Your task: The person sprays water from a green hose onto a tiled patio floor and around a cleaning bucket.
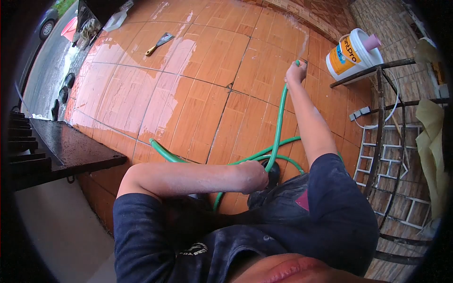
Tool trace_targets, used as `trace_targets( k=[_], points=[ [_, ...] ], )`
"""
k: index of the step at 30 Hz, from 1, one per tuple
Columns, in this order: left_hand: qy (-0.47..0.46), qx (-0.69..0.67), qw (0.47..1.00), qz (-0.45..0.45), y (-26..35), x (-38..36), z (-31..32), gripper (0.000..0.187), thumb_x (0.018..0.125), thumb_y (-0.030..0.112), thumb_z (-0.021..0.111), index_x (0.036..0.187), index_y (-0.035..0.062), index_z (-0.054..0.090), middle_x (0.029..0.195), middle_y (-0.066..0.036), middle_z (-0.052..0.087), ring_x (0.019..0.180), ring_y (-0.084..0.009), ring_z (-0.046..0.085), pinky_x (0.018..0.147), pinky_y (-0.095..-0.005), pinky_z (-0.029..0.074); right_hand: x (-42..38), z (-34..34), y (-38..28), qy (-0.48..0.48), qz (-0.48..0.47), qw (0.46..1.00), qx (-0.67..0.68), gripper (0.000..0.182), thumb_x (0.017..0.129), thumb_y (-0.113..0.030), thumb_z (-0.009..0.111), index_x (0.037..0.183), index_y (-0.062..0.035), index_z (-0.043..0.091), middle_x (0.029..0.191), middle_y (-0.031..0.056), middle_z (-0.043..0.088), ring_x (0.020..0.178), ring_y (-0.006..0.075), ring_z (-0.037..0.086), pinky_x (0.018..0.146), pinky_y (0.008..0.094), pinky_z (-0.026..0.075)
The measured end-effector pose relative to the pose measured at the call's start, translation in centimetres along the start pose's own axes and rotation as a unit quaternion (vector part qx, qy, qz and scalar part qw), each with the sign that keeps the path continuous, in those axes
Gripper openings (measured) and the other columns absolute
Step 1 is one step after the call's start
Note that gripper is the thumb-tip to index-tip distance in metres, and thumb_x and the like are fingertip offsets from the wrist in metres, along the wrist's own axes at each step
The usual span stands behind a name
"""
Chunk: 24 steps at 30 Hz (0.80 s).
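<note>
My right hand (296,72) is stretched out ahead, closed around a green hose (280,118) close to its end. A thin spray of water (304,45) leaves that end and lands on the tiles near the far step. My left hand (255,176) lies close to my body, wrapped around the same hose lower down; its fingers are mostly hidden. More of the hose loops on the floor by my feet, and a green hose piece (163,152) sticks out to the left from behind my left forearm.
Wet orange tiles (188,104) cover the floor. A scraper (159,44) lies ahead on the left. At the right stand a white paint bucket (355,54) and a dark metal frame (379,137). A dark ledge (80,146) juts in at left; a pink bucket (70,29) is farther off.
</note>
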<state>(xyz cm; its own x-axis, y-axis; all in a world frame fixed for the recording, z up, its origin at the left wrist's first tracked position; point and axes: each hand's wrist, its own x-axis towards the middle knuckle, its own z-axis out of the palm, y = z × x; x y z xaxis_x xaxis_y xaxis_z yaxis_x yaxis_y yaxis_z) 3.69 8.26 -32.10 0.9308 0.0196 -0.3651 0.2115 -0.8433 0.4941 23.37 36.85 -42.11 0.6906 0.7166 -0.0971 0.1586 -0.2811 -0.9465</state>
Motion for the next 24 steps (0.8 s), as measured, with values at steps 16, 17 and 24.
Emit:
trace_targets(
  k=[16,17,24],
  points=[
    [-0.041,-0.005,0.999,-0.018,0.3,0.6,0.2,0.01,0.074,0.012,0.068,0.083,0.0065,0.068,0.079,-0.013,0.069,0.079,-0.0328,0.07,0.065,-0.0443,0.056,-1.3,1.7,0.0,-0.156,-0.019,0.987,-0.011,0.02,0.093,-0.021,0.058,0.112,-0.0136,0.054,0.079,0.0067,0.058,0.048,0.019,0.053,0.034,0.0333,0.041],
    [-0.041,-0.005,0.999,-0.017,0.3,0.6,0.2,0.01,0.074,0.012,0.068,0.083,0.0065,0.068,0.079,-0.013,0.069,0.079,-0.0328,0.07,0.065,-0.0443,0.056,-1.4,1.6,-0.1,-0.174,-0.01,0.985,-0.005,0.02,0.093,-0.021,0.058,0.112,-0.0139,0.054,0.078,0.0066,0.057,0.048,0.0192,0.053,0.034,0.0333,0.041],
    [-0.029,0.033,0.999,-0.007,0.3,0.4,0.1,0.02,0.07,0.015,0.073,0.089,0.0101,0.071,0.085,-0.011,0.071,0.084,-0.0286,0.07,0.064,-0.0407,0.056,0.1,1.2,0.4,-0.097,-0.003,0.995,-0.021,0.019,0.092,-0.021,0.058,0.109,-0.0121,0.055,0.08,0.0093,0.061,0.053,0.0218,0.058,0.037,0.0356,0.044]
  ],
)
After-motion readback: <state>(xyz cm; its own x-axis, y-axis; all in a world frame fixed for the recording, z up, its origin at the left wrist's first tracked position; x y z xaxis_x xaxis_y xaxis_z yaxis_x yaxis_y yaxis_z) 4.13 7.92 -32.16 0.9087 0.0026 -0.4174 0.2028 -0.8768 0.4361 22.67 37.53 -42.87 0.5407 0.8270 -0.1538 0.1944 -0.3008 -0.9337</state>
